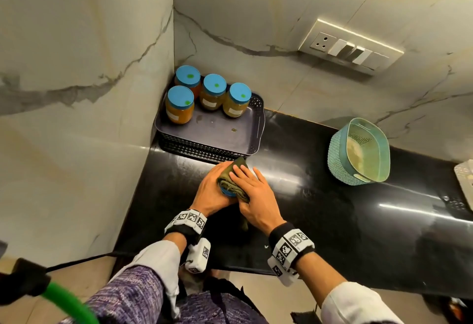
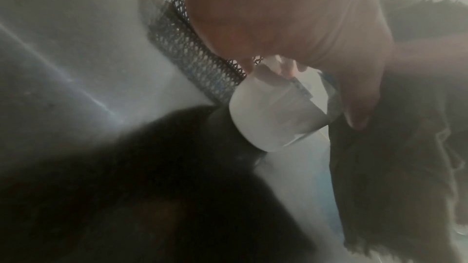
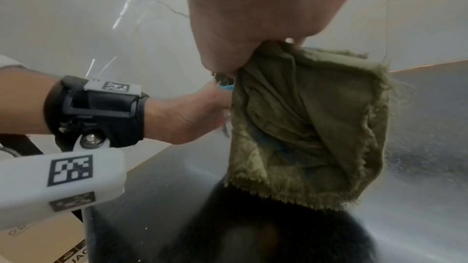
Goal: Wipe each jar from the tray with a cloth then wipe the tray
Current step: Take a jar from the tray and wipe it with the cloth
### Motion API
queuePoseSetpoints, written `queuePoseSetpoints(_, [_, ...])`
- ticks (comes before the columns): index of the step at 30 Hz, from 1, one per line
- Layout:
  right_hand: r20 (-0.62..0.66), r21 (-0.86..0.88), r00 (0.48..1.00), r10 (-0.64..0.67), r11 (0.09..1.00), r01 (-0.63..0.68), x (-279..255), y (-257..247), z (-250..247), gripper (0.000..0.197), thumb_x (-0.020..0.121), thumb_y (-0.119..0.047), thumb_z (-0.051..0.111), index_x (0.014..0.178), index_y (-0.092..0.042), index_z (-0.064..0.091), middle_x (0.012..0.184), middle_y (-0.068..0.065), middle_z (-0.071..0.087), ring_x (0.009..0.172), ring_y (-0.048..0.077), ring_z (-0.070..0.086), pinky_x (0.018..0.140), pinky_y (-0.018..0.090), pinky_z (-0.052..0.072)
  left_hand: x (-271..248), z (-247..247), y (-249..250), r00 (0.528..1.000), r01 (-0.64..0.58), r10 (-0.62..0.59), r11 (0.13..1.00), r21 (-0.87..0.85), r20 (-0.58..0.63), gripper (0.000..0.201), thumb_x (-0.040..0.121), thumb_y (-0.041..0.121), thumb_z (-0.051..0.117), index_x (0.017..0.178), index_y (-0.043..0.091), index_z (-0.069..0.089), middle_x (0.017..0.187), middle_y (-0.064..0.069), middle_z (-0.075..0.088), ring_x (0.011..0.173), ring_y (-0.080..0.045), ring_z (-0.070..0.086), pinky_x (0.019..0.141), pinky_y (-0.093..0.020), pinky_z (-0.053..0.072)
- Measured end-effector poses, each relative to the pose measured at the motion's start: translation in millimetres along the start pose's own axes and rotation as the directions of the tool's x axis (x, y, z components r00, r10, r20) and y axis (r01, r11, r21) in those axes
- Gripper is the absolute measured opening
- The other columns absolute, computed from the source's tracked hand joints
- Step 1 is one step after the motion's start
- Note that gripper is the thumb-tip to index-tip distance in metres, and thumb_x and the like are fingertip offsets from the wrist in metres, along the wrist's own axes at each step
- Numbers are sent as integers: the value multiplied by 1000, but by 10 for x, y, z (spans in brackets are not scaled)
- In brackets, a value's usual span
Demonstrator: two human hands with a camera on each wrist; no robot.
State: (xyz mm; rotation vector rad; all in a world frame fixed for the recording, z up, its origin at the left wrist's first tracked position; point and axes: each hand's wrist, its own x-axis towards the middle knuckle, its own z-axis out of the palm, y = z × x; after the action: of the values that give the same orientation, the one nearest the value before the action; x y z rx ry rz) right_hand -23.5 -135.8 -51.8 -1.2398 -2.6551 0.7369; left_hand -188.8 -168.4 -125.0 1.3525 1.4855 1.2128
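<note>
Head view first: your glossy black stone counter (image 1: 320, 195) runs into the marble corner, where the dark plastic tray with lattice walls (image 1: 252, 142) holds four glass jars with blue lids (image 1: 212, 92), and some specks on its floor. Just in front of it, your left hand (image 1: 210, 190) curls round a fifth blue-lidded jar (image 1: 226, 192) standing on the counter, while your right hand (image 1: 252, 193) lies fingers-straight over the frayed olive-green cloth (image 1: 234, 179), pressing it on the lid. You look mid-wipe on one jar; four wait, then the tray. Next, I'd say, work the cloth down the smooth glass sides
</note>
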Motion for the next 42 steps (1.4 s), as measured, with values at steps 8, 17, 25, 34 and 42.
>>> queuePoseSetpoints(8, [-67, 125, 994, 88, 989, -80, -484, -151, 133, 73, 78, -9, 47, 149, -22, 56, 158, -6, 49, 153, 2, 28, 133, 37, 9, 31, -3, -72, 999, -34, 33, 997, 70, 18, 62, 87, 35, 71, 143, 9, 62, 153, -4, 57, 151, -15, 40, 126, -36, 33])
queuePoseSetpoints(17, [-34, 66, 999, 28, 998, -26, -19, -317, 117, 76, 72, -10, 48, 147, -18, 59, 156, 2, 54, 149, 16, 43, 130, 31, 17, 2, 47, -104, 998, -58, 59, 998, 26, -35, 51, 90, 28, 66, 137, 7, 65, 146, -5, 62, 140, -16, 55, 121, -46, 40])
queuePoseSetpoints(25, [-325, 97, 941, 94, 993, -66, -296, -268, 217, 57, 67, -5, 62, 121, -14, 78, 125, 6, 76, 121, 23, 70, 110, 40, 52, -12, 91, -151, 997, 65, -67, 996, -65, -35, 65, 83, 27, 80, 145, 18, 60, 149, -1, 60, 142, -13, 53, 120, -42, 43])
queuePoseSetpoints(34, [-297, 84, 935, 193, 981, -175, 431, -309, -39, 25, 73, -6, 77, 94, -18, 83, 96, 0, 80, 89, 25, 74, 77, 31, 58, 14, 70, -99, 986, 154, -157, 987, -55, -59, 43, 88, 29, 73, 129, 20, 66, 122, 7, 71, 120, -21, 70, 95, -29, 53])
queuePoseSetpoints(42, [-259, 21, 956, 135, 991, -134, -78, -431, 62, 40, 60, -2, 77, 95, -21, 83, 88, -1, 79, 80, 22, 71, 78, 28, 59, -28, 82, -57, 997, 54, -57, 998, -45, -61, 66, 79, 40, 72, 142, 23, 62, 147, -1, 62, 141, -17, 55, 120, -41, 43])
